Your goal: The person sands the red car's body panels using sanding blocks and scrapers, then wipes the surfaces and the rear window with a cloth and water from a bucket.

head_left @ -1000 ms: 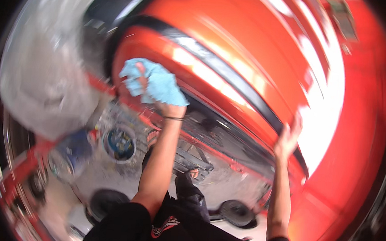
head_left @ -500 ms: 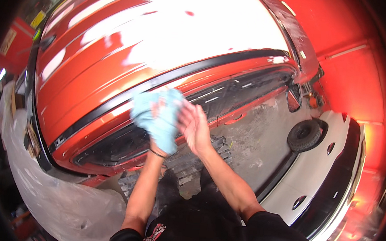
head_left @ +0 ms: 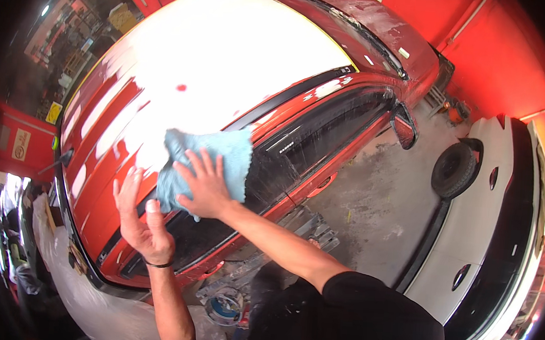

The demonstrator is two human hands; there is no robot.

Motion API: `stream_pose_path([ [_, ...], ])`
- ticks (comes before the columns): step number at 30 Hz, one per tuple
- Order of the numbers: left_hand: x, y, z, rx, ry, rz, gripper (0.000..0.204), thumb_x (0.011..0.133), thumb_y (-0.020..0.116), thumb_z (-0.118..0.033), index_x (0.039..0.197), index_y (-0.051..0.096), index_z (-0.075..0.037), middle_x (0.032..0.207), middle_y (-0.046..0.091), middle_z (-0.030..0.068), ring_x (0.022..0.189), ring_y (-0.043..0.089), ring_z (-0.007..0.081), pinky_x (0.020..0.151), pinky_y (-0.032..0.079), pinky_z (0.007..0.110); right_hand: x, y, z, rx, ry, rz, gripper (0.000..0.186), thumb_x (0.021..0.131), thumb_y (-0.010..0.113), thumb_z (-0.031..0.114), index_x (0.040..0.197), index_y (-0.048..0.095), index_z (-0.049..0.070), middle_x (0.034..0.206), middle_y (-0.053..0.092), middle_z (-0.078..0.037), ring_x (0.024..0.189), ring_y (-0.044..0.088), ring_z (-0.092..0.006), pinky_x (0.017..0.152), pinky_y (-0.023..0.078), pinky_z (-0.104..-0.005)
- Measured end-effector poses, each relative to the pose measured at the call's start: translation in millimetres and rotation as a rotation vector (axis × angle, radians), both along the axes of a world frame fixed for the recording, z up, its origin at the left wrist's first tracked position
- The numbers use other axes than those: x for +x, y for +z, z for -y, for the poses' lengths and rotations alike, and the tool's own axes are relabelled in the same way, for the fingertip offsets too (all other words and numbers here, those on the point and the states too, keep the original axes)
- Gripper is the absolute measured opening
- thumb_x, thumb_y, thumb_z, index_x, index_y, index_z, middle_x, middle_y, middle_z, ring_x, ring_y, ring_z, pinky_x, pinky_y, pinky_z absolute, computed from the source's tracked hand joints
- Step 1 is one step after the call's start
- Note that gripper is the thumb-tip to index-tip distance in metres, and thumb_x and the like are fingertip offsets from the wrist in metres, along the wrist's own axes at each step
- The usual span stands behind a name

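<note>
A light blue cloth (head_left: 238, 161) lies spread along the roof edge of a red vehicle (head_left: 87, 202), covering part of the dark roof strip and reaching down over the side. On top of the cloth rests my right hand (head_left: 207, 187), palm down with its fingers spread. Beside the cloth's left edge is my left hand (head_left: 145, 229), its fingers stretched apart and nothing in them; a dark band circles that wrist. Bright glare and pale patches cover much of the roof. The vehicle's dark side window (head_left: 313, 135) runs below the roof edge.
A white vehicle (head_left: 453, 252) stands to the right, with a tyre (head_left: 454, 170) beside it. Clear plastic sheeting (head_left: 95, 312) hangs at the lower left. Near my legs are a grey slatted platform (head_left: 309, 232) and a bucket (head_left: 223, 309). A side mirror (head_left: 404, 125) juts out.
The cloth has gone from my left hand to lying spread under my right hand. My left hand has moved left, off the cloth. The view has shifted.
</note>
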State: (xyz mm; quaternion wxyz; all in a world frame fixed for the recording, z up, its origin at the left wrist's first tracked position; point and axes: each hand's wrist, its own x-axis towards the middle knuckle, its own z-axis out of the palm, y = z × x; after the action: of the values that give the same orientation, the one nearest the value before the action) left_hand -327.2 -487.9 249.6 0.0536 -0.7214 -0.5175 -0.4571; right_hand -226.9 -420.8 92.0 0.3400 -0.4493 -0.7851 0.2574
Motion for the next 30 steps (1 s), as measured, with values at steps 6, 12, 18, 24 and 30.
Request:
stream_pose_path([
  [6, 82.9, -13.3, -78.9, -0.054, -0.267, -0.120, 0.044, 0.098, 0.058, -0.014, 0.138, 0.064, 0.002, 0.140, 0.067, 0.0209, 0.142, 0.056, 0.0380, 0.128, 0.022, 0.057, 2.8, -81.1, -52.7, 0.126, -0.164, 0.034, 0.076, 0.089, 0.072, 0.053, 0.154, 0.055, 0.019, 0.167, 0.040, -0.011, 0.160, 0.021, -0.0392, 0.127, 0.005, -0.0707],
  [12, 171.4, -74.4, -171.0, -0.103, -0.408, -0.011, 0.043, 0.096, 0.060, -0.015, 0.136, 0.066, 0.000, 0.138, 0.068, 0.0201, 0.141, 0.056, 0.0393, 0.127, 0.023, 0.058, 142.2, -93.6, -141.3, 0.043, -0.604, -0.045, 0.076, 0.090, 0.072, 0.049, 0.155, 0.052, 0.015, 0.166, 0.038, -0.014, 0.160, 0.020, -0.0407, 0.124, 0.006, -0.0757],
  [18, 286.3, -165.1, -328.4, -0.273, -0.546, -0.100, 0.051, 0.102, 0.061, -0.029, 0.146, 0.057, -0.004, 0.151, 0.057, 0.0207, 0.147, 0.047, 0.0398, 0.126, 0.023, 0.059, 291.4, -111.5, -250.5, -0.128, -0.906, -0.154, 0.079, 0.094, 0.067, 0.045, 0.160, 0.041, 0.011, 0.171, 0.024, -0.020, 0.161, 0.009, -0.0489, 0.123, 0.005, -0.0768],
  [24, 361.5, -213.3, -419.4, -0.390, -0.624, -0.578, 0.068, 0.107, 0.051, -0.042, 0.161, 0.037, -0.004, 0.165, 0.041, 0.0227, 0.156, 0.032, 0.0415, 0.128, 0.019, 0.056, 433.6, -162.2, -347.1, -0.309, -1.239, -0.316, 0.080, 0.098, 0.061, 0.039, 0.166, 0.030, 0.010, 0.175, 0.016, -0.020, 0.161, 0.008, -0.0492, 0.125, 0.005, -0.0724],
  [30, 386.4, -233.3, -426.2, -0.403, -0.590, -0.999, 0.085, 0.100, 0.052, -0.062, 0.165, 0.037, -0.009, 0.174, 0.025, 0.0218, 0.162, 0.019, 0.0419, 0.127, 0.006, 0.066, 579.3, -236.0, -414.1, -0.506, -1.339, -0.386, 0.079, 0.104, 0.044, 0.043, 0.170, 0.016, 0.008, 0.175, 0.011, -0.027, 0.160, 0.010, -0.0536, 0.130, 0.004, -0.0617],
])
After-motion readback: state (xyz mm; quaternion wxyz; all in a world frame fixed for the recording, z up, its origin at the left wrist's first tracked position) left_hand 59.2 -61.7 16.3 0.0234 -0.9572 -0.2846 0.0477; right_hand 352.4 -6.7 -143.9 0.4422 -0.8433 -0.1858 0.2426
